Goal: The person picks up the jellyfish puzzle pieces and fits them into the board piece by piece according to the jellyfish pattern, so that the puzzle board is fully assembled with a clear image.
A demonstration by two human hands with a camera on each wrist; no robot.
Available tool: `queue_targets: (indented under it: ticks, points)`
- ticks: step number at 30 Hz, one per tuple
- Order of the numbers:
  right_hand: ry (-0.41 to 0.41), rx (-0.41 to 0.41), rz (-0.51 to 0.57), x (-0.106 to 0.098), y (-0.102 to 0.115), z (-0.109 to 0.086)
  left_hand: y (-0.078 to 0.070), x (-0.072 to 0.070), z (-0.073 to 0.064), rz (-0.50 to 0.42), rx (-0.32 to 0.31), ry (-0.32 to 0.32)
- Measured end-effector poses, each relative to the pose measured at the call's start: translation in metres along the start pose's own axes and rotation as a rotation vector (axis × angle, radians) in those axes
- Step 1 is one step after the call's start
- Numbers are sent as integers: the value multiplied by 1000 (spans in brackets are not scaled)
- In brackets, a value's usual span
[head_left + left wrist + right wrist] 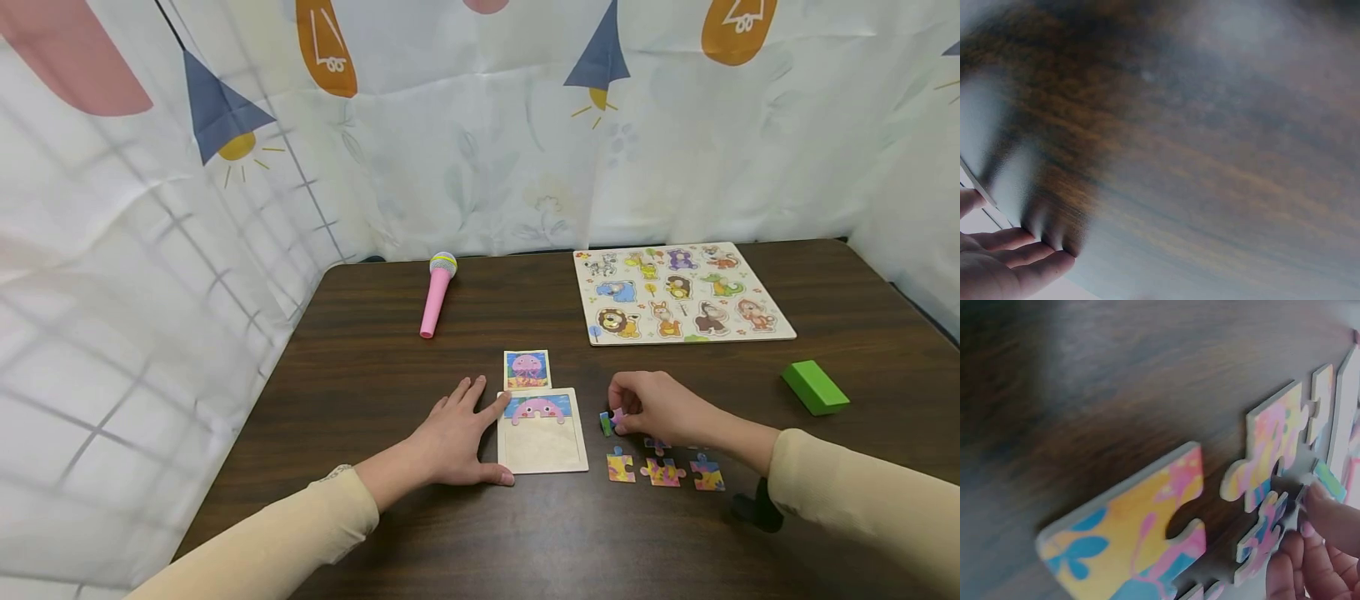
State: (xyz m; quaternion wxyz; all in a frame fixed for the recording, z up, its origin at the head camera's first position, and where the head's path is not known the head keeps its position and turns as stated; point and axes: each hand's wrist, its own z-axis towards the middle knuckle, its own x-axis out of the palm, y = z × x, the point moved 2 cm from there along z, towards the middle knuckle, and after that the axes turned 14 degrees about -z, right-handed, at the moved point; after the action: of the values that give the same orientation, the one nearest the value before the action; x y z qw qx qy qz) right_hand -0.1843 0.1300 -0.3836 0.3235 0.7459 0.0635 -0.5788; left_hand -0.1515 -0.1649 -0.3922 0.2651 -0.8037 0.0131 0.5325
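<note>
My left hand (450, 437) lies with fingers spread beside a square puzzle tray (542, 450), its index finger and thumb at the tray's left edge. Pink sea-creature pieces (537, 408) fill the top row of that tray; below them the bare wood shows. A small jellyfish picture card (527, 369) sits just above it. Right of the tray, my right hand (663, 408) pinches a jigsaw piece (606, 423) with green, blue and pink on it between thumb and fingers. Near that hand lie several loose jigsaw pieces (663, 472), a yellow one (1129, 534) largest in the right wrist view.
A pink toy microphone (437, 296) lies at the back left of the dark wooden table (360, 350). At the back right is an animal peg-puzzle board (651, 287). A green block (815, 387) is beyond the right forearm, and a patterned curtain (480, 167) hangs behind.
</note>
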Motion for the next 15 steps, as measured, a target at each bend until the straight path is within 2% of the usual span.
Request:
queue_targets:
  ticks: [6,9,15]
  points:
    - [14,26,87,-6,5,7,-1,0,0,-5,-8,7]
    - [20,22,163,-8,10,12,-1,-1,0,-3,-10,8]
    - [73,68,332,2,20,30,-1,0,0,-2,-12,10]
